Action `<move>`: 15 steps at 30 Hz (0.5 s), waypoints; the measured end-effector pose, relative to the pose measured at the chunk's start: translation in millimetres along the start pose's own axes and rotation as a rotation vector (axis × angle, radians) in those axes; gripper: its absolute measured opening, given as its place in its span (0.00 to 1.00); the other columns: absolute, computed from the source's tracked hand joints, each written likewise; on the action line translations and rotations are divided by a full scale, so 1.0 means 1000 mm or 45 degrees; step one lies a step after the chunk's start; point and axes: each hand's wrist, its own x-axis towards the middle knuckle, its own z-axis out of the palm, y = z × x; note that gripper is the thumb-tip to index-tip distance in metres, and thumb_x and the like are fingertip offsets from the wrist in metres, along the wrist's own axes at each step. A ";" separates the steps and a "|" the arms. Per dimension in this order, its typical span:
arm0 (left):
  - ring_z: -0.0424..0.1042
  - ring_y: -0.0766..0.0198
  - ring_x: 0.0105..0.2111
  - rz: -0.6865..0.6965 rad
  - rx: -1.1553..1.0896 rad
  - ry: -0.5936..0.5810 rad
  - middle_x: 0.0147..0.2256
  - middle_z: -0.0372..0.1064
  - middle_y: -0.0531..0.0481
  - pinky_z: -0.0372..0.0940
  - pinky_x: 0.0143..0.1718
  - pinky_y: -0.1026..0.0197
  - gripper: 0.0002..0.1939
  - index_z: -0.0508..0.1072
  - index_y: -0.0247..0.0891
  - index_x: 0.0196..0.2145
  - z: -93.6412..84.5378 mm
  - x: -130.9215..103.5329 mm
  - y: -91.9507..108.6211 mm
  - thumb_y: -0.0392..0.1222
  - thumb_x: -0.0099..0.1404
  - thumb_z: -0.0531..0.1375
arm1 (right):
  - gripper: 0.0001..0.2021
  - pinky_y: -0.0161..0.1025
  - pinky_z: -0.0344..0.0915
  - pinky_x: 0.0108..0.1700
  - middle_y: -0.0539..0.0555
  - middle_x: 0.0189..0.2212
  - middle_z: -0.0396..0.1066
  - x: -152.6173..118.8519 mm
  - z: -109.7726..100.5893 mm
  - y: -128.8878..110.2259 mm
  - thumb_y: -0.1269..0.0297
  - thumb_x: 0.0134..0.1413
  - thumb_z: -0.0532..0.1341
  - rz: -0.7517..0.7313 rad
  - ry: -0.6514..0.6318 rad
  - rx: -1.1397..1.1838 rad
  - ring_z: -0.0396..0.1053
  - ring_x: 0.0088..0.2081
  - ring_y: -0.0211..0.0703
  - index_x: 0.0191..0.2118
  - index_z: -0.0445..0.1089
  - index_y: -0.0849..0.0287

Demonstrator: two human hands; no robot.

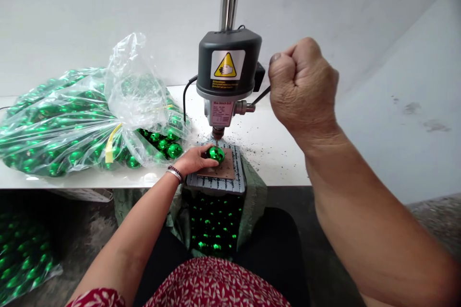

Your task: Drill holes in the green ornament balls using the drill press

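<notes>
White counter (284,172) stands against a pale wall (162,0), and dark crumbs (257,146) lie on it around the small bench drill (230,88). Under the drill's tip, the green ball (216,155) sits on a brown board (227,171) over the metal base (239,180). The left hand (192,160) has its grip on the ball from the side, thumb and fingers apart around it, probably so that it cannot roll and its top is free. The right hand (304,88) is clenched on the lever (262,97), raised, which seems to give good control of the drill's height. A clear bag (68,120) of similar balls lies beside, within easy reach; a green sack (254,175) with more balls is below the base.
</notes>
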 end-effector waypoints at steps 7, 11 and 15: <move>0.73 0.53 0.50 0.051 0.122 0.139 0.49 0.76 0.50 0.63 0.56 0.54 0.37 0.69 0.45 0.59 0.011 -0.006 -0.009 0.49 0.51 0.69 | 0.10 0.34 0.52 0.35 0.47 0.24 0.63 0.000 0.000 0.000 0.61 0.60 0.51 -0.033 0.014 0.037 0.52 0.26 0.31 0.28 0.55 0.57; 0.72 0.53 0.51 0.053 0.145 0.162 0.50 0.76 0.49 0.63 0.56 0.54 0.37 0.70 0.45 0.58 0.011 -0.004 -0.011 0.49 0.50 0.70 | 0.10 0.35 0.55 0.36 0.48 0.26 0.65 -0.002 -0.002 -0.001 0.62 0.60 0.51 0.003 -0.008 0.037 0.54 0.27 0.31 0.27 0.56 0.57; 0.72 0.51 0.52 0.062 0.160 0.154 0.51 0.75 0.47 0.63 0.57 0.53 0.37 0.69 0.44 0.59 0.011 -0.006 -0.009 0.50 0.52 0.69 | 0.08 0.34 0.54 0.32 0.45 0.21 0.60 -0.009 -0.006 -0.003 0.64 0.56 0.54 -0.029 0.018 0.053 0.53 0.24 0.30 0.27 0.56 0.57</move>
